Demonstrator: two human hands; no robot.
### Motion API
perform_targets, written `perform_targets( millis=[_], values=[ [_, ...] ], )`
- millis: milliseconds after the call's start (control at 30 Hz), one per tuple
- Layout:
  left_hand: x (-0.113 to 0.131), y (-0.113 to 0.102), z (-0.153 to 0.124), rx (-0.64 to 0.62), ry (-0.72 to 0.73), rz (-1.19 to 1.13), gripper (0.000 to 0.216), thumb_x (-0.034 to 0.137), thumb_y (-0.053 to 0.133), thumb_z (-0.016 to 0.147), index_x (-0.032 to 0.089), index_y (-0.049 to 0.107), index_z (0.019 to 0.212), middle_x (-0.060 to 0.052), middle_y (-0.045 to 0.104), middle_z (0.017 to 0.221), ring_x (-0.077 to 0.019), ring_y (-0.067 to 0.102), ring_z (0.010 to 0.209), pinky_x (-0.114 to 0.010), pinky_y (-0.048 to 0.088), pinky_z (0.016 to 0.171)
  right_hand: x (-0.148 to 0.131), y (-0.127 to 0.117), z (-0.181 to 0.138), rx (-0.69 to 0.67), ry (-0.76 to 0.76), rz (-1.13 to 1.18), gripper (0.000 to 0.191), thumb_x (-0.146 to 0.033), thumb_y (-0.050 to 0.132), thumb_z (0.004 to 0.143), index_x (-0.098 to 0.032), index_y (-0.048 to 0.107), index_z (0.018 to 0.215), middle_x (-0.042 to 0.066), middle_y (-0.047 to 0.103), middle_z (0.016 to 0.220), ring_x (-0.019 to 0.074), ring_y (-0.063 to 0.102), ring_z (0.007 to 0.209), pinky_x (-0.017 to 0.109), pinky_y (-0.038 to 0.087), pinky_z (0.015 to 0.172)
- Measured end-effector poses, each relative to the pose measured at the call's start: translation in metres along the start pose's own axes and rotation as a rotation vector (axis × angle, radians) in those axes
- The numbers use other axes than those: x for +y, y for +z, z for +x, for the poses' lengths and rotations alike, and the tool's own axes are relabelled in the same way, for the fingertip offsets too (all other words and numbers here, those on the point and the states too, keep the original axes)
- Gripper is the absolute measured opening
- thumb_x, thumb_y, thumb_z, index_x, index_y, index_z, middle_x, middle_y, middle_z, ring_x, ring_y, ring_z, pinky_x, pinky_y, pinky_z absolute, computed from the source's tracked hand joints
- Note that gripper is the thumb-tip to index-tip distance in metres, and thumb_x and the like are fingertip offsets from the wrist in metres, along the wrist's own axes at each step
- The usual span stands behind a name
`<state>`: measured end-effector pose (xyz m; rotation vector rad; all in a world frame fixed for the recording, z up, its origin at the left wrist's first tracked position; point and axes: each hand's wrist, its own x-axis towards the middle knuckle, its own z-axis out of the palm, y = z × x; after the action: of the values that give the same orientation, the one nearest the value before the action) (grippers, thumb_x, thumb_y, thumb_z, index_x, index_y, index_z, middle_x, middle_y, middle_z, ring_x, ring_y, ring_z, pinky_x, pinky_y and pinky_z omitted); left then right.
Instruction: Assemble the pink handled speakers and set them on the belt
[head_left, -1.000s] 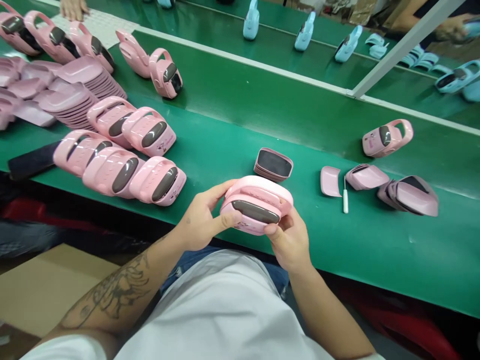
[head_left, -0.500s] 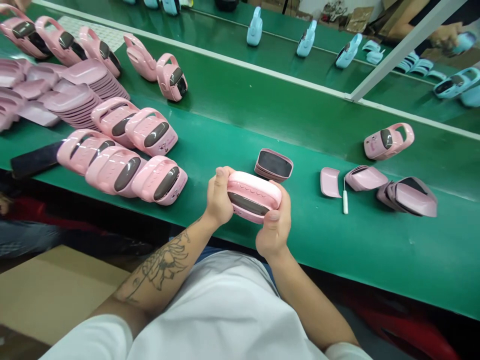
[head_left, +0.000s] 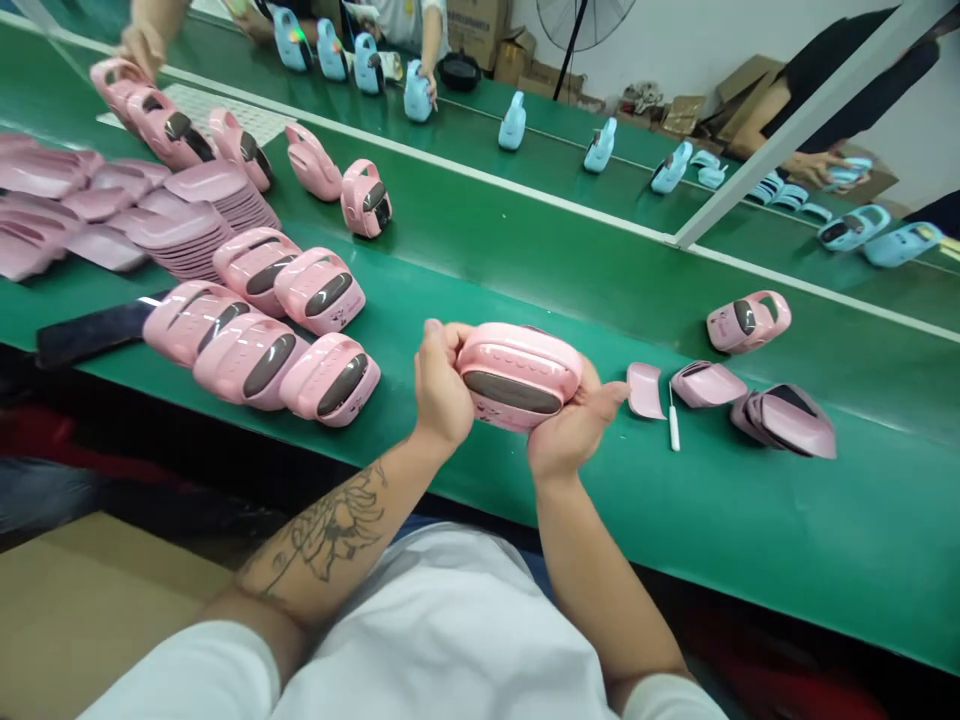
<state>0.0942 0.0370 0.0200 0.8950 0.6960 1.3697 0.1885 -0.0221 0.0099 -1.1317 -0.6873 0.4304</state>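
Going left to right from my fingers: way out past my left fingertips a heap of mauve panels [head_left: 180, 230] is sitting on the green bench [head_left: 862, 530], with a long black piece [head_left: 94, 333] lying on its near side. Closer in, five pink cases [head_left: 251, 355] are resting bunched up, near my left fingers but not touching them.

My left hand [head_left: 442, 390] is cupping the left end of the held pink case [head_left: 517, 375], fingers bent round it and thumb sticking up. The case is sitting right between my two hands, above the bench, dark window facing me. My right hand [head_left: 574, 425] is backing the other end, thumb spread out to the right and clear of it. The fingers there are partly hiding behind the case, so I can't tell how tightly they're curling.

Looks to me like I'm steadying it, so imo: be sharing the weight across both palms, be keeping skin off that dark window (gloss probably smudges), and be tucking that right thumb in before pressing on anything.

Just past my right thumb a loose curved panel [head_left: 643, 390] is lying, with a white-handled tool [head_left: 674, 430] right beside it, then a small panel stack [head_left: 709, 384], a lone pink case [head_left: 750, 322] resting farther out, and a bigger panel pile [head_left: 787, 420] finishing the row
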Motion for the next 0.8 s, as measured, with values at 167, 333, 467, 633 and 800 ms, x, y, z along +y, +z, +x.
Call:
perform_targets(
  millis=[167,333,467,633,800],
  values=[
    [-0.014,-0.04,-0.033,-0.35,0.048,0.127,0.059,0.059,0.068,0.095,0.019,0.072,0.138,-0.013,0.073,0.14,-0.0344,0.066,0.134,-0.045,0.052,0.115,0.013,-0.018,-0.004,0.075,0.583,0.347,0.077,-0.074,0.024,0.102,-0.02,0.079,0.104,0.008,0.082,0.098,0.0277,0.078,0.1,0.048,0.059,0.1],
    [-0.012,-0.044,-0.056,-0.532,0.118,0.252,0.099,0.033,0.092,0.078,0.026,0.044,0.165,-0.013,0.051,0.166,-0.0371,0.051,0.152,-0.046,0.046,0.125,-0.003,-0.023,-0.004,0.071,0.664,0.435,0.062,-0.065,0.031,0.103,-0.025,0.078,0.112,0.006,0.082,0.114,0.0283,0.076,0.114,0.052,0.057,0.107],
    [-0.002,-0.035,-0.059,-0.457,0.003,0.235,0.095,0.037,0.094,0.077,0.025,0.05,0.16,-0.014,0.054,0.164,-0.0392,0.053,0.15,-0.047,0.049,0.123,-0.015,-0.026,-0.011,0.055,0.584,0.407,0.053,-0.064,0.039,0.103,-0.028,0.077,0.108,0.004,0.082,0.108,0.0264,0.077,0.109,0.047,0.061,0.1],
    [-0.007,-0.025,-0.026,-0.507,-0.063,0.101,0.088,0.053,0.08,0.09,0.022,0.042,0.164,-0.016,0.053,0.164,-0.0381,0.054,0.15,-0.049,0.05,0.121,-0.03,-0.047,0.014,-0.161,0.402,0.309,0.036,-0.05,0.073,0.091,-0.027,0.073,0.117,0.003,0.079,0.107,0.0217,0.076,0.095,0.035,0.063,0.08],
    [-0.036,-0.018,0.038,-0.436,0.1,0.705,0.073,0.047,0.063,0.097,0.014,0.044,0.16,-0.02,0.049,0.166,-0.0347,0.046,0.156,-0.053,0.035,0.132,-0.008,-0.058,0.138,0.062,0.175,-0.425,0.034,-0.054,0.07,0.095,-0.021,0.065,0.096,-0.002,0.068,0.084,0.0144,0.069,0.074,0.029,0.06,0.067]
  ],
)
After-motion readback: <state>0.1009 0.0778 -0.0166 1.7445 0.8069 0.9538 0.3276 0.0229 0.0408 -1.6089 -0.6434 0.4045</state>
